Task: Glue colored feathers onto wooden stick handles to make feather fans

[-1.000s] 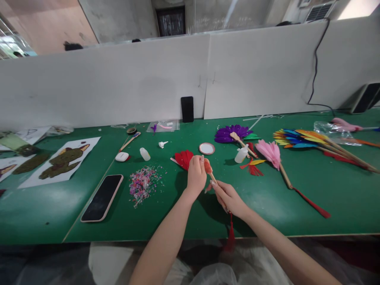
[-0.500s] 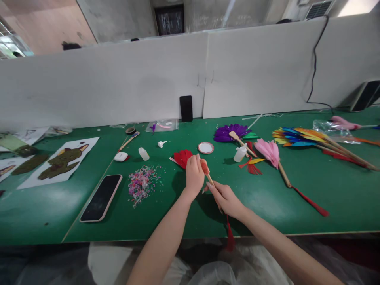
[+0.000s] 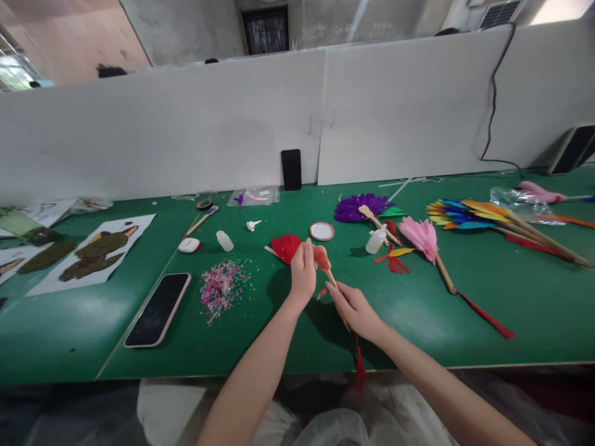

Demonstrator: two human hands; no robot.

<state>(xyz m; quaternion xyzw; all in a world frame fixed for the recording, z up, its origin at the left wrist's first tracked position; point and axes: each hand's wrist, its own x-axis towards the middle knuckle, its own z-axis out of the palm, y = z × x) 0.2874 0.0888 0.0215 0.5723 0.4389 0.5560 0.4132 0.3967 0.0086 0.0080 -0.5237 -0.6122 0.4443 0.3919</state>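
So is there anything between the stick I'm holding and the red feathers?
Yes, your left hand. In this view it sits between the orange head of the stick and the red feathers, hiding part of their near edge. Nothing else visible stands between them.

Black phone upright against white partition

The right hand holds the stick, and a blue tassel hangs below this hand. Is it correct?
Not fully: the tassel is red, not blue, as the head view shows. The right hand does hold the stick, with the tassel below.
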